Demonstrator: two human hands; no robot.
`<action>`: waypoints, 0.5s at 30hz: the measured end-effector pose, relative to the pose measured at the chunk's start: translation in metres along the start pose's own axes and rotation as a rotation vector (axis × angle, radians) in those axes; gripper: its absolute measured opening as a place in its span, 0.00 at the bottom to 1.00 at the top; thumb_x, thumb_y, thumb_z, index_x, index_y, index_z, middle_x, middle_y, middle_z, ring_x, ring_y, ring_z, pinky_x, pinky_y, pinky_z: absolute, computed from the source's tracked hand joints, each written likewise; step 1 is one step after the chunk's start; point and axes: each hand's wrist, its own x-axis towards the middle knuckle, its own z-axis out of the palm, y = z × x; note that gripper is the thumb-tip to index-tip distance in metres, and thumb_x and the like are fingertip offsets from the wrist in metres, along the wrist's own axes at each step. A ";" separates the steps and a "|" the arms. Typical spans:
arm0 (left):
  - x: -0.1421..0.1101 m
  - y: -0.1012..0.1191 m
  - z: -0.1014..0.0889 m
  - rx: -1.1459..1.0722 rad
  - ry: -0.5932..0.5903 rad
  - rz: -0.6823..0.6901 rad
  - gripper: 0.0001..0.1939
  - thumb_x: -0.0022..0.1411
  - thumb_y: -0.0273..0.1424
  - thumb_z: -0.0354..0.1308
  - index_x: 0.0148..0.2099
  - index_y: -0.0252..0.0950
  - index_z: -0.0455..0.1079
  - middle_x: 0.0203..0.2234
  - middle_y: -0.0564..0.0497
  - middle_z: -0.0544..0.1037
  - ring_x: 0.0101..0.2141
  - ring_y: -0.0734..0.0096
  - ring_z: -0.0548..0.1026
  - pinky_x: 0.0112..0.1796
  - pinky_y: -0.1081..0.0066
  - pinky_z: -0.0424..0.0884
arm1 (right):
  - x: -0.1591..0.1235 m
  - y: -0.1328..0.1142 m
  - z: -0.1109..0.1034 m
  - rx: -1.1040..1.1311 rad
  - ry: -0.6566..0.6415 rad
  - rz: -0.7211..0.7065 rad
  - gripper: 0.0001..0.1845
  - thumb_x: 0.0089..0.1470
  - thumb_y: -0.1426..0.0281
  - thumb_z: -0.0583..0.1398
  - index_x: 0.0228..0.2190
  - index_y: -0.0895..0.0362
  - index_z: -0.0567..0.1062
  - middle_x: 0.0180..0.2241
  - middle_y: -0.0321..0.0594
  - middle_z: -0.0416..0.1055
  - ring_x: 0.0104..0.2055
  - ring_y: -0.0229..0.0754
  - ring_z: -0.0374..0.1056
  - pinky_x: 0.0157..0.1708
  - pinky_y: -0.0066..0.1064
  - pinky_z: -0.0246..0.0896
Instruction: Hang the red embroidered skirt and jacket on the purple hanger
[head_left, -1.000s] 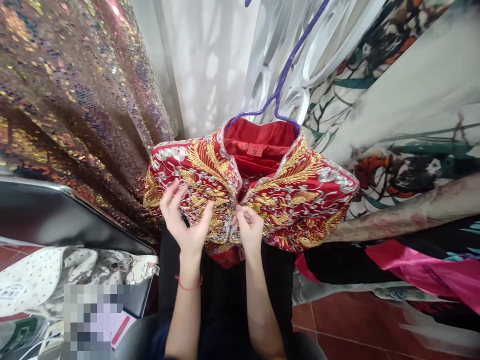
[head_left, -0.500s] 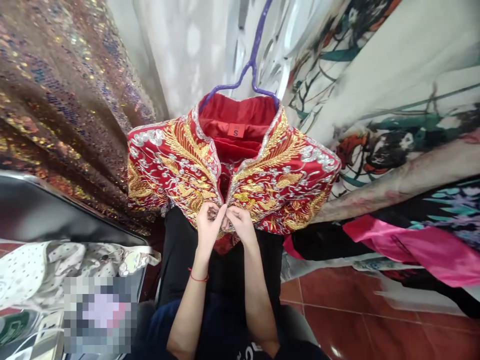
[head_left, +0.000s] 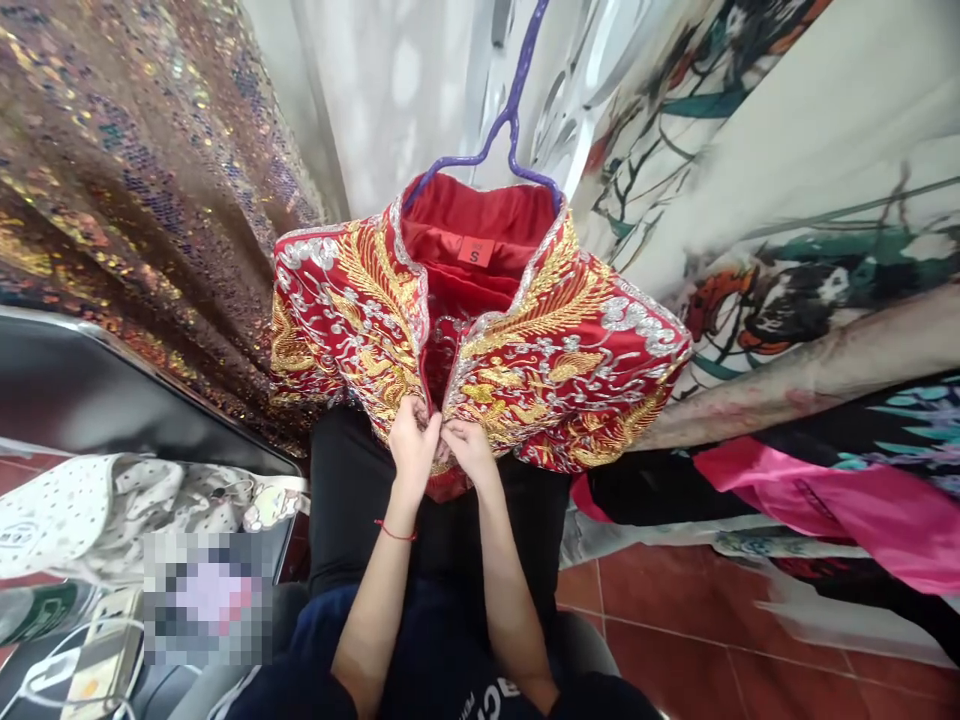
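A red jacket (head_left: 555, 345) with gold and silver embroidery and a stand-up collar hangs on a purple hanger (head_left: 513, 118). Its front opening forms a V that narrows down to my hands. My left hand (head_left: 414, 445), with a red string on the wrist, pinches the left front edge. Close beside it, my right hand (head_left: 466, 445) pinches the other edge, fingertips almost touching the left ones. Whatever fastener lies between the fingers is hidden. Inside the collar sits a red label (head_left: 475, 252) marked S. The jacket's lower part rests over my black-clad lap (head_left: 442, 545).
To the left hangs a sequined cloth (head_left: 150, 200), above a black chair (head_left: 112, 400) holding a dotted white cloth bag (head_left: 172, 510), a bottle (head_left: 45, 610) and a white cable. Patterned garments (head_left: 795, 270) and a pink cloth (head_left: 817, 510) hang on the right over red floor tiles (head_left: 675, 610).
The view has shifted slightly. The front opening is a little wider near my hands, and the left edge has moved apart from the right one. Both hands still pinch the jacket.
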 end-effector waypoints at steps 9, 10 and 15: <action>0.013 -0.011 -0.027 0.247 -0.247 -0.144 0.08 0.60 0.34 0.58 0.30 0.39 0.65 0.23 0.56 0.70 0.26 0.71 0.68 0.31 0.72 0.57 | 0.014 0.031 0.011 -0.347 0.134 0.214 0.21 0.66 0.63 0.55 0.22 0.55 0.71 0.23 0.37 0.78 0.22 0.37 0.73 0.30 0.27 0.67; 0.013 -0.012 -0.030 0.229 -0.249 -0.145 0.08 0.59 0.35 0.59 0.30 0.39 0.65 0.22 0.56 0.70 0.25 0.72 0.68 0.30 0.72 0.57 | 0.014 0.033 0.011 -0.381 0.123 0.246 0.20 0.67 0.63 0.55 0.24 0.56 0.73 0.25 0.37 0.78 0.25 0.36 0.73 0.32 0.27 0.69; 0.014 -0.023 -0.039 0.062 -0.178 -0.146 0.08 0.54 0.36 0.60 0.27 0.39 0.66 0.19 0.57 0.67 0.22 0.74 0.64 0.28 0.73 0.57 | 0.015 0.041 0.013 -0.499 0.072 0.357 0.18 0.65 0.59 0.60 0.50 0.57 0.74 0.50 0.44 0.74 0.47 0.42 0.73 0.47 0.41 0.73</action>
